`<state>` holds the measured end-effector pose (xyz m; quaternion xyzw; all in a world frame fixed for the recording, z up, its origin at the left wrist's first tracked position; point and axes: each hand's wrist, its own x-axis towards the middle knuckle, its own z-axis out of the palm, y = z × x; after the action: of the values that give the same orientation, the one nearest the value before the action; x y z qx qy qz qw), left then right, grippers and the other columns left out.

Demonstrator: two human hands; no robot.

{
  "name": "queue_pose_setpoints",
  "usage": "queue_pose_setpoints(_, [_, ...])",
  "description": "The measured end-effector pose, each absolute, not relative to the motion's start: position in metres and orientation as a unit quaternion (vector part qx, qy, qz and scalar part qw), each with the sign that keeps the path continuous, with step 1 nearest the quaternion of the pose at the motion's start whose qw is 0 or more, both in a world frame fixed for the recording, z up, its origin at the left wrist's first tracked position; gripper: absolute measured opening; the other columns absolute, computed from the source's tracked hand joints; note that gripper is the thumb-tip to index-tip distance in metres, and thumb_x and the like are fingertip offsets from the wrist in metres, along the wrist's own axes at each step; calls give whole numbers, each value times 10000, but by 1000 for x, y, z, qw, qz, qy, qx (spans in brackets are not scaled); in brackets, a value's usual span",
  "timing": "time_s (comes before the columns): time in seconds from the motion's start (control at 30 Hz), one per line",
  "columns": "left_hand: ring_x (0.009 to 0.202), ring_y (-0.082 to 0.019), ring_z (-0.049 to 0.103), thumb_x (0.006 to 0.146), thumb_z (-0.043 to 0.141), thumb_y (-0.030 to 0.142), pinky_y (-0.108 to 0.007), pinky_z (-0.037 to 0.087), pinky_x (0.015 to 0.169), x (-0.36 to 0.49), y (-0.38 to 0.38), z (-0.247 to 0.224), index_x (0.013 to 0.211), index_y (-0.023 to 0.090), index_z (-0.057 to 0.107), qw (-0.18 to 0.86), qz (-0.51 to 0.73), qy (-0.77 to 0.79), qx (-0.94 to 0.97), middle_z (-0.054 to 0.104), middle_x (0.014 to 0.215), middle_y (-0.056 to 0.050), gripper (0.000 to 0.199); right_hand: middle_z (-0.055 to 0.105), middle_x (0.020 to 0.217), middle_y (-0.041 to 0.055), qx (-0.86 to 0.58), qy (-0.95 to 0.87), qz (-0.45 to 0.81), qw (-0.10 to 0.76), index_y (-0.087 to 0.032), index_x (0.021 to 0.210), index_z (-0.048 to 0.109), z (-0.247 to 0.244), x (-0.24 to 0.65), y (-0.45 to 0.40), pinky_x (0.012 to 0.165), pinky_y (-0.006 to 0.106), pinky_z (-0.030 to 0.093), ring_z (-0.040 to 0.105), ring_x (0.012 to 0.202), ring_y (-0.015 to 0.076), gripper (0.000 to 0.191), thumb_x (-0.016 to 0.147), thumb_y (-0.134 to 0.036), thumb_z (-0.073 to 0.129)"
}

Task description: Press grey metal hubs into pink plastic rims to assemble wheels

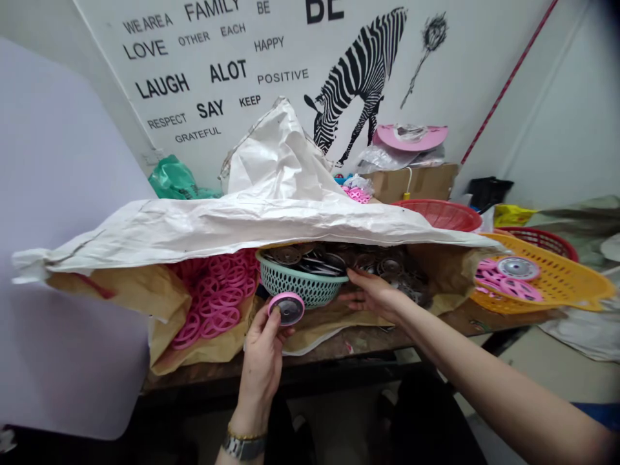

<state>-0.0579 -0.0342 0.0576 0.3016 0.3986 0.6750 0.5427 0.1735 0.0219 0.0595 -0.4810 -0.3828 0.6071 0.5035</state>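
Pinching a pink-rimmed disc (291,310), the left hand (263,345) overlaps it; the right hand (372,294) is half open, hold on mint basket (303,285) unclear. Sacking (281,168) partly hides worktop (361,339) and zebra-decorated wall (271,119).

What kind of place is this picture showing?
Probably a small workshop handling parts in bulk: many pink rings lie heaped together, metal discs are piled in a pale green basket, and a yellow basket holds more pink parts.

The left hand (264,336) was just below the frame's centre, thumb and fingers pinched; the right forearm (465,368) slanted from the lower right, right hand (372,294) loosely spread, digits leftward.
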Motion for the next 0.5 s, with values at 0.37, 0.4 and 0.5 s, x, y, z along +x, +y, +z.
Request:
queue_pose_setpoints(0.37, [733,-134,616,553,904,397,-196,492,540,-54,-4,75,836,183,704,518,686,383,339,682,866,2,407,645,1254,97,-448,-713,221,492,-235,1202,659,78,153,47,1100,470,350,536,1214,299,473,752,-342,760])
queue_pose_setpoints(0.4, [730,-135,614,552,901,395,-195,485,536,-54,-1,78,836,181,700,514,688,381,343,680,865,-1,408,669,1199,89,-446,-704,242,496,-230,1138,683,81,149,54,1080,474,369,559,1173,301,432,724,-316,776])
queue_pose_setpoints(0.5, [717,-131,606,564,890,388,-192,472,539,-55,11,91,828,171,692,500,698,369,357,666,858,-10,396,713,1078,57,-437,-682,288,510,-219,1013,707,91,141,78,1030,474,419,612,1075,288,338,685,-266,776])
